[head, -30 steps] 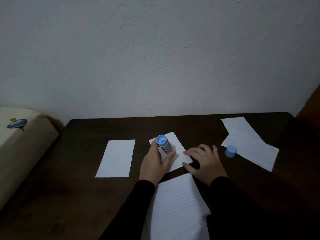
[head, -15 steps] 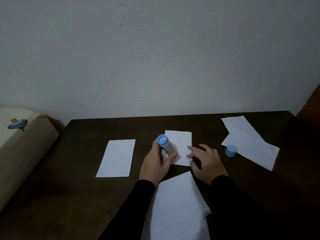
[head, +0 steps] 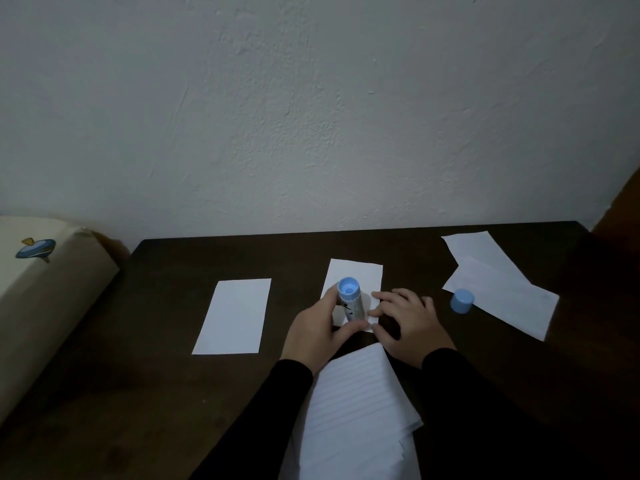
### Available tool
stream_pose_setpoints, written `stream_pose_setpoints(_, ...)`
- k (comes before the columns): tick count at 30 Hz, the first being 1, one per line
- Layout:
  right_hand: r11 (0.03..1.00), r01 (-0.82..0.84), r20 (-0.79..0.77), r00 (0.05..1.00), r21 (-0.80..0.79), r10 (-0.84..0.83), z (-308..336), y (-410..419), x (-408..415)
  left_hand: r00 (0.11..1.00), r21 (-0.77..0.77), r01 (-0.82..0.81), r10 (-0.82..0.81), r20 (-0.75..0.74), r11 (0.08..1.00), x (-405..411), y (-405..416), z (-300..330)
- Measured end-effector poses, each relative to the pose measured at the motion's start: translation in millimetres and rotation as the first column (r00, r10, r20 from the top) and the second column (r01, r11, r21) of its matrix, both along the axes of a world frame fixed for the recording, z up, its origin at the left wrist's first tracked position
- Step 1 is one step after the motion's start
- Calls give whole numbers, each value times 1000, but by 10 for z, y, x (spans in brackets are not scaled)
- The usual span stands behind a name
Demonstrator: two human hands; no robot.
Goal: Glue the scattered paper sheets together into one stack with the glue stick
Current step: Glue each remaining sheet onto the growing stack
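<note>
Since one second ago the small centre sheet has turned from a diagonal lie to nearly square with the tabletop edge, and the right hand has shifted with it; the other sheets and the cap lie as before.

Left to right:

Cushioned furniture edge, cream, with a small blue-and-yellow motif, beside the left end of the dark wooden tabletop.

Blank sheet, lying flat and alone, well apart from the hands.

Left hand, black-sleeved; its grip is curled round the glue stick, thumb on the near side and fingers on the far side. The stick stands tilted, blue base end toward the camera, lower end down at the centre sheet; whether the tip touches the paper cannot be told.

Centre sheet, directly beneath the stick, its near edge hidden by both hands.

Lined sheets, a loose overlapping pile at the near edge between the two forearms.

Right hand, also black-sleeved; fingers extended and loosely spread, fingertips resting on the near right corner of the centre sheet, pinching nothing.

Blue cap, standing on the tabletop, just at the edge of the right-hand sheets.

Two overlapping sheets, angled, at the far right of the tabletop.

Pale textured wall, behind.
</note>
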State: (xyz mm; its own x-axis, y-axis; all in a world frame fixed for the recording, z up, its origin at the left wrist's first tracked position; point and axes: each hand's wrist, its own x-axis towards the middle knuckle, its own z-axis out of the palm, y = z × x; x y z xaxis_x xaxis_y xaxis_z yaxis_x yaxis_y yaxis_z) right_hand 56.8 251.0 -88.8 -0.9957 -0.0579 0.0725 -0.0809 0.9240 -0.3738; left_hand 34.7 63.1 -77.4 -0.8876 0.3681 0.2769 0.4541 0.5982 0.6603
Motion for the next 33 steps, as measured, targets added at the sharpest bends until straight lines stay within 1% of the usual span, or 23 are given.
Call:
stream_pose_setpoints(3,1000,4,7,1000,-4,-3,-8,-3,-9,1000,9,4,-4,-30,1000,-16,0,-30)
stream_pose_setpoints(5,1000,13,20,1000,0,-13,-18,-7,-20,999,35,-16,17,-44,999,-33,-9,-46)
stream_pose_setpoints(7,1000,18,21,1000,7,-18,-34,-1,-28,997,31,-48,50,-62,998,-47,-11,-59)
stream_pose_setpoints(10,1000,18,21,1000,3,-18,-52,7,-34,986,12,-136,137,-92,991,-58,-9,-63)
stream_pose_setpoints(15,1000,24,24,999,-3,-23,-61,6,-40,960,-19,-266,263,-90,964,-86,-6,-66)
stream_pose_setpoints(17,1000,22,22,1000,1,-22,-62,4,-41,946,42,-311,314,-79,949,-89,-8,-64)
stream_pose_setpoints(18,1000,21,19,1000,0,-21,-65,4,-45,938,120,-337,344,-35,934,-97,-20,-73)
stream_pose_setpoints(19,1000,22,13,1000,-4,-22,-69,5,-44,927,233,-373,372,46,898,-100,-31,-72)
stream_pose_setpoints(21,1000,24,7,1000,-14,-23,-77,9,-36,883,448,-470,419,214,761,-105,-57,-54)
stream_pose_setpoints(22,1000,24,6,1000,-17,-24,-81,10,-34,861,506,-508,435,266,697,-108,-70,-45)
stream_pose_setpoints(23,1000,23,6,1000,-18,-23,-83,9,-30,846,528,-531,448,289,663,-106,-80,-28)
stream_pose_setpoints(25,999,22,0,1000,-25,-22,-74,8,-29,852,528,-521,439,284,670,-109,-92,-2)
stream_pose_setpoints(29,999,25,-3,1000,-43,-25,-66,8,-24,891,602,-452,293,348,658,-109,-106,18)
stream_pose_setpoints(30,998,25,-11,1000,-56,-26,-67,9,-22,887,598,-458,298,352,657,-114,-118,11)
stream_pose_setpoints(33,997,33,-34,999,-76,-36,-59,8,-3,856,570,-517,389,341,639,-124,-132,-1)
